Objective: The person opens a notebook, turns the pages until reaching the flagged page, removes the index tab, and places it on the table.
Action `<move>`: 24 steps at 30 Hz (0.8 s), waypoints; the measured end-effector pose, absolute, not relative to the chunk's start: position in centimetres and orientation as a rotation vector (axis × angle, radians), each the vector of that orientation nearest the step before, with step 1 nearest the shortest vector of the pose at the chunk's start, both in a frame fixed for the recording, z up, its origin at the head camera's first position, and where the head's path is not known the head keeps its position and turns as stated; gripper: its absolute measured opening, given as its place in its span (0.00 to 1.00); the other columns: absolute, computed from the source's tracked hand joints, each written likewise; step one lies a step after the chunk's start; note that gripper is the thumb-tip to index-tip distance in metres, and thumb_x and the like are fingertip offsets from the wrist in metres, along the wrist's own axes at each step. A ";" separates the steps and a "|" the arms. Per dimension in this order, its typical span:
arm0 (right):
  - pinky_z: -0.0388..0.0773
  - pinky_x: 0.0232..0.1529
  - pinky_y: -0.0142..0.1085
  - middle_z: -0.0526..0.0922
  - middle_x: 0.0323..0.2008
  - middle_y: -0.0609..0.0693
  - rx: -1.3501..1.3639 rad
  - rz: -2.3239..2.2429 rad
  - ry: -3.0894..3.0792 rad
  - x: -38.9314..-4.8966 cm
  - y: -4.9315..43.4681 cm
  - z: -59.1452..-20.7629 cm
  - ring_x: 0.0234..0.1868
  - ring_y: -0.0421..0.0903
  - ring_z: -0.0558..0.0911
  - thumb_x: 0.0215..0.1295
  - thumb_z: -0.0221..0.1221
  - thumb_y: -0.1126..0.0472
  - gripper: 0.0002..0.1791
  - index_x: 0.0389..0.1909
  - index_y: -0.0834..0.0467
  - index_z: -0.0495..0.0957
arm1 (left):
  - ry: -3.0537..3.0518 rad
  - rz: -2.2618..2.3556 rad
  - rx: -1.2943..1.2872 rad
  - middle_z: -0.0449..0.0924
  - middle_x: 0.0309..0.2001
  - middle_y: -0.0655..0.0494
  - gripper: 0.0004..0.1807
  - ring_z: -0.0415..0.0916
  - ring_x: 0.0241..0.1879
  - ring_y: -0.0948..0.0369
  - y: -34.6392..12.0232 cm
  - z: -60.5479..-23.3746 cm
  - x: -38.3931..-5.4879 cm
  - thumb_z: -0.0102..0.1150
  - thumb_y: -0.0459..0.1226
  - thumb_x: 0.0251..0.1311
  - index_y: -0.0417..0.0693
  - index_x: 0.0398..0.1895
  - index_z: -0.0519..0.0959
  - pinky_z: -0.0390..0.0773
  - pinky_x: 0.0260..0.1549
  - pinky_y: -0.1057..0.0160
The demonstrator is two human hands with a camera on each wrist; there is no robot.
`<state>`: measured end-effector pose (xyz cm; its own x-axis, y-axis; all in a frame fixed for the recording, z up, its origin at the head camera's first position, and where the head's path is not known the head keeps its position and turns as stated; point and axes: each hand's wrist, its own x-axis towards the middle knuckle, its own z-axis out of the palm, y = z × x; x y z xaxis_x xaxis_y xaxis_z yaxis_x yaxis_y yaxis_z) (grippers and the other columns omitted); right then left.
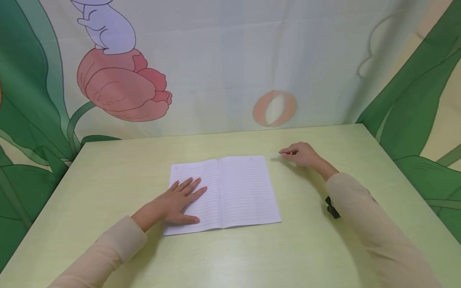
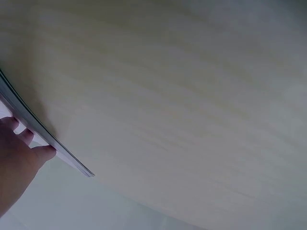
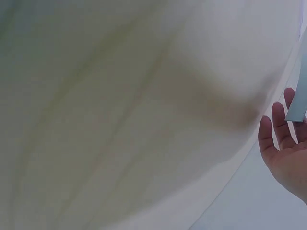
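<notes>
An open lined notebook (image 1: 245,192) lies flat on the table, its two pages blank apart from the ruling and small print at the top. My left hand (image 1: 180,202) rests on the left page with fingers spread. From the side, the left wrist view shows the notebook's edge (image 2: 72,159) under those fingers. Just beyond the right page's upper corner, my right hand (image 1: 300,154) pinches a thin translucent strip (image 1: 275,155) that points toward the notebook. In the right wrist view this strip (image 3: 299,96) is flat and straight-ended, held by the thumb side while the other fingers extend loosely.
The pale yellow-green table (image 1: 119,180) runs back to a printed curtain (image 1: 216,80) with a flower and a white animal. Side curtains with green leaves flank it. A black piece (image 1: 332,208) shows beside my right sleeve.
</notes>
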<state>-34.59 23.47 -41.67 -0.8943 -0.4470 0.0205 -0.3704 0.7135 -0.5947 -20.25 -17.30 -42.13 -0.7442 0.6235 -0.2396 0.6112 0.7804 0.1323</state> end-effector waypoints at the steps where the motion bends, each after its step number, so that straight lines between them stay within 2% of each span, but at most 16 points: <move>1: 0.70 0.37 0.39 0.81 0.40 0.59 -0.677 -0.921 2.796 -34.6 23.7 -41.7 0.37 0.51 0.76 0.62 0.57 0.60 0.15 0.47 0.64 0.79 | 2.704 0.067 0.960 0.36 0.72 0.46 0.49 0.35 0.69 0.46 -17.4 -42.2 -20.3 0.44 0.67 0.52 0.52 0.72 0.45 0.42 0.60 0.39; 13: 0.68 0.44 0.46 0.78 0.44 0.62 -0.533 -0.937 2.777 -34.6 24.7 -42.6 0.44 0.56 0.73 0.53 0.64 0.62 0.17 0.42 0.66 0.79 | 2.702 0.071 0.944 0.36 0.72 0.48 0.49 0.34 0.69 0.47 -17.6 -42.3 -20.4 0.44 0.67 0.52 0.54 0.72 0.45 0.42 0.61 0.40; 18: 0.63 0.53 0.52 0.74 0.51 0.64 -0.597 -0.888 2.776 -34.9 24.8 -42.9 0.53 0.60 0.69 0.53 0.64 0.62 0.22 0.49 0.66 0.76 | 2.698 0.103 0.936 0.37 0.72 0.48 0.49 0.35 0.69 0.47 -17.6 -42.2 -20.7 0.46 0.67 0.52 0.54 0.72 0.46 0.42 0.61 0.40; 21: 0.56 0.59 0.54 0.70 0.55 0.66 -0.633 -0.869 2.779 -34.7 24.8 -42.6 0.58 0.63 0.64 0.55 0.63 0.60 0.25 0.53 0.68 0.72 | 2.719 0.153 0.939 0.41 0.71 0.46 0.48 0.38 0.69 0.46 -17.8 -42.1 -20.8 0.48 0.65 0.52 0.51 0.71 0.49 0.43 0.60 0.38; 24: 0.54 0.60 0.55 0.68 0.56 0.68 -0.669 -0.873 2.798 -34.1 24.7 -42.2 0.60 0.64 0.62 0.58 0.61 0.59 0.26 0.54 0.70 0.70 | 2.754 0.230 0.933 0.45 0.70 0.43 0.46 0.42 0.68 0.45 -18.1 -42.0 -20.9 0.51 0.61 0.54 0.48 0.70 0.52 0.45 0.59 0.37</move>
